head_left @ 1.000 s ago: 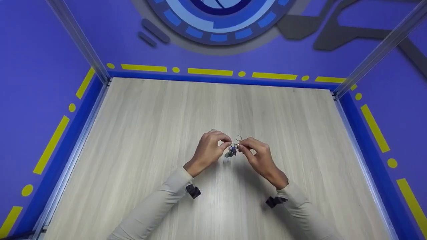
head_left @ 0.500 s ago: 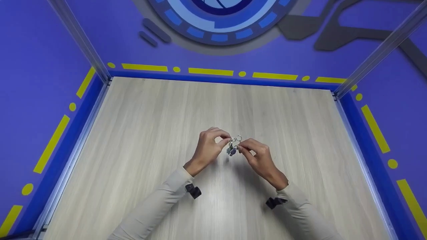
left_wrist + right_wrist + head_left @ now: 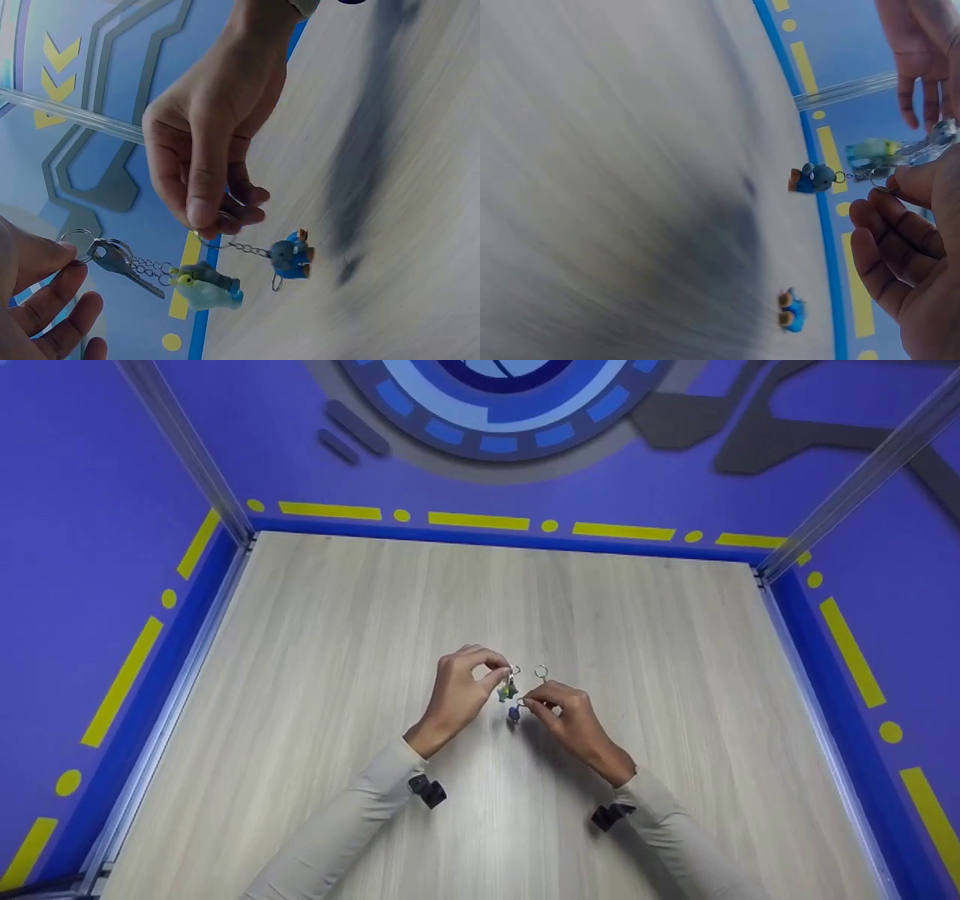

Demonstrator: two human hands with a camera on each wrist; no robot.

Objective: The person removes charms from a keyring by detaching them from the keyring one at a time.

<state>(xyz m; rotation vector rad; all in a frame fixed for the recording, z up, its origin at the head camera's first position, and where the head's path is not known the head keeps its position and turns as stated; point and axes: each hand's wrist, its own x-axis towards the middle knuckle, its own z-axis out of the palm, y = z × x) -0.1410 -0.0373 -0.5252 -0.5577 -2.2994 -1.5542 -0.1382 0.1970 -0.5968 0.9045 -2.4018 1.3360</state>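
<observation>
Two pinches, both closed, hang over the tabletop (image 3: 360, 615): the left hand (image 3: 456, 699) has a key ring (image 3: 76, 230) with key (image 3: 114, 260) and greenish charm (image 3: 206, 293); the right hand (image 3: 576, 723), a split ring (image 3: 215, 247) bearing a blue elephant charm (image 3: 290, 257), presumably kept apart against tangling.

Over the bench (image 3: 375, 592), a hand could pass along the far edge, before the back wall (image 3: 247, 435), between posts (image 3: 189, 454) at both far corners. Mid-bench, the left hand (image 3: 457, 690), right hand (image 3: 576, 721) and the keyrings (image 3: 514, 712) dangling between them stood in the way; two sleeves (image 3: 337, 825) flanked a free nearside lane.
</observation>
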